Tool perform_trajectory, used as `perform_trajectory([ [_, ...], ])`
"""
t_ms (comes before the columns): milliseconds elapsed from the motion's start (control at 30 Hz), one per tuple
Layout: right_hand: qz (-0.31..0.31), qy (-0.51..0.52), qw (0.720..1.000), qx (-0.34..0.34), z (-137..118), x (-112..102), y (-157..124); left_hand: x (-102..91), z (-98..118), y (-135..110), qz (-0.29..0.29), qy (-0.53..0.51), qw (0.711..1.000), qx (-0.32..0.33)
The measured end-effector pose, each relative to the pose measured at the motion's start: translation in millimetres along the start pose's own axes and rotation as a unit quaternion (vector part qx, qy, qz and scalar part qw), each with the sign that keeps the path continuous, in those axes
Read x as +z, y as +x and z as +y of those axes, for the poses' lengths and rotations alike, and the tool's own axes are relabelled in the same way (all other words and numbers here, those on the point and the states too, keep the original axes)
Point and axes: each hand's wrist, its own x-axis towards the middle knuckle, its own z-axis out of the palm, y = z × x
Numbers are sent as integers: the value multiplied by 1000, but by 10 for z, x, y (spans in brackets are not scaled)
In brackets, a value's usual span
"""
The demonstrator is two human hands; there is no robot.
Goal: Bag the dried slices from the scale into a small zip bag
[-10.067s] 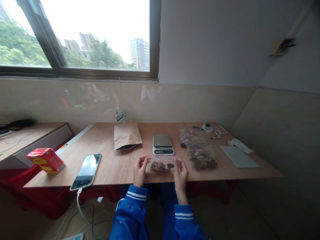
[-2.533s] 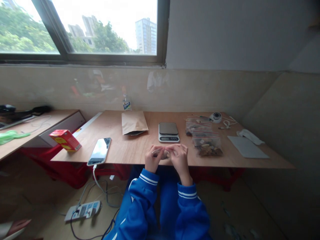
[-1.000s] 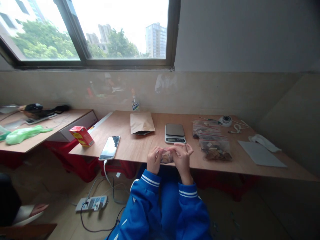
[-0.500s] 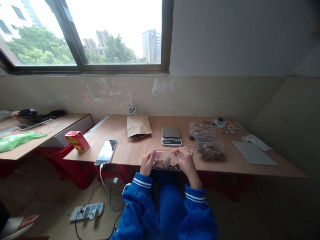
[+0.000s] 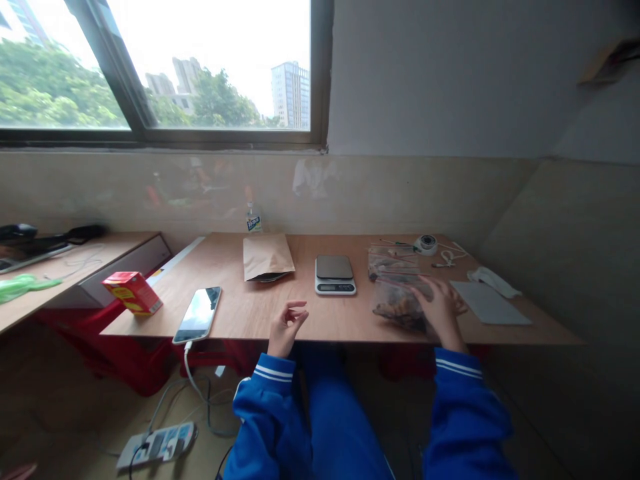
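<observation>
My right hand [image 5: 441,305] lies on the right end of a clear zip bag [image 5: 397,305] of brown dried pieces and grips it. That bag rests on the wooden table [image 5: 345,320] at the near end of a pile of similar zip bags [image 5: 390,263]. My left hand [image 5: 286,325] hovers at the table's front edge, fingers loosely curled and apart, holding nothing. A small digital scale [image 5: 335,275] stands between the two hands, farther back.
A brown paper pouch [image 5: 266,256], a small bottle [image 5: 253,220], a phone on a cable [image 5: 198,314] and a red box [image 5: 132,293] are to the left. A grey sheet [image 5: 489,303], white cloth [image 5: 490,280] and round white device [image 5: 426,244] are to the right. A power strip [image 5: 157,445] lies on the floor.
Both hands held the bag at the front middle of the table. Now my right hand has carried it right onto the bag pile, and my left hand has let go.
</observation>
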Motion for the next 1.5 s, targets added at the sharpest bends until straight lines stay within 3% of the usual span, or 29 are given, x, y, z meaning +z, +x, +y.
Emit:
perform_trajectory([
  [133, 133, 20, 990, 42, -13, 72, -380, 9, -60, 25, 29, -22, 999, -18],
  [200, 133, 27, 990, 31, -54, 124, -631, 24, -81, 33, 36, -27, 999, -24],
  [333, 53, 8, 998, 33, -120, 324, -889, 42, -106, 26, 35, -7, 999, -28],
  [500, -40, -30, 992, 118, -125, 609, -654, 22, -100, 15, 36, -1, 998, -41],
  [667, -99, 5, 986, 135, -99, 819, -358, -36, -81, 46, 48, 4, 999, -11],
  [767, -52, 39, 993, 96, -49, 878, -356, -45, -71, 57, 43, -27, 998, -26],
  [833, 0, 59, 997, 55, 0, 892, -391, 2, -21, 46, 51, -100, 992, -61],
  [1000, 45, 97, 993, 58, 115, 924, -415, 310, 425, -111, 96, -348, 922, -137],
  [1133, 55, 119, 989, 64, 136, 936, -390, 550, 963, -355, 15, -456, 872, -177],
  [1233, 56, 120, 989, 61, 121, 918, -385, 641, 1247, -525, -46, -498, 838, -220],
  [1500, 58, 129, 988, 56, 128, 918, -386, 690, 1486, -715, -85, -517, 811, -260],
])
